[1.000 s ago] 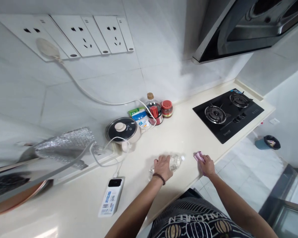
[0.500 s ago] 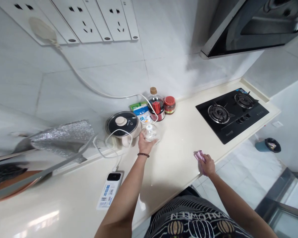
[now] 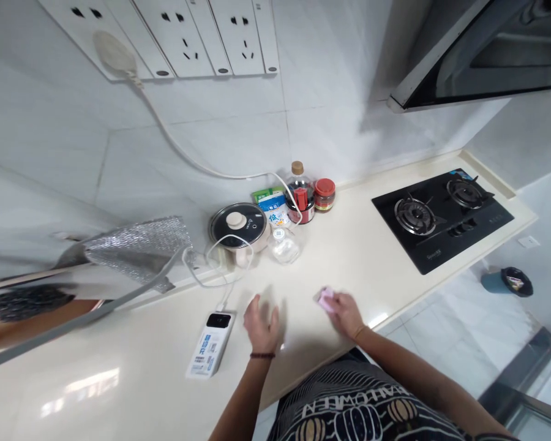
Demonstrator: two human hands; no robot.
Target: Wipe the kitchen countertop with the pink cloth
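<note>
Pink cloth [image 3: 325, 300], clamped in the right hand [image 3: 346, 313], seems in use; leftward, the left hand [image 3: 261, 327] gapes empty; next move likely needs steady pinching.

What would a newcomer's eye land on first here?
The black two-burner stove stands out against the pale counter at the right. The white cord comes next, sweeping down the wall from the socket panel at upper left. Nearer the person, the right hand grips a pink cloth, and the left hand, open, is in front of a clear bottle beside the lidded pot.
</note>
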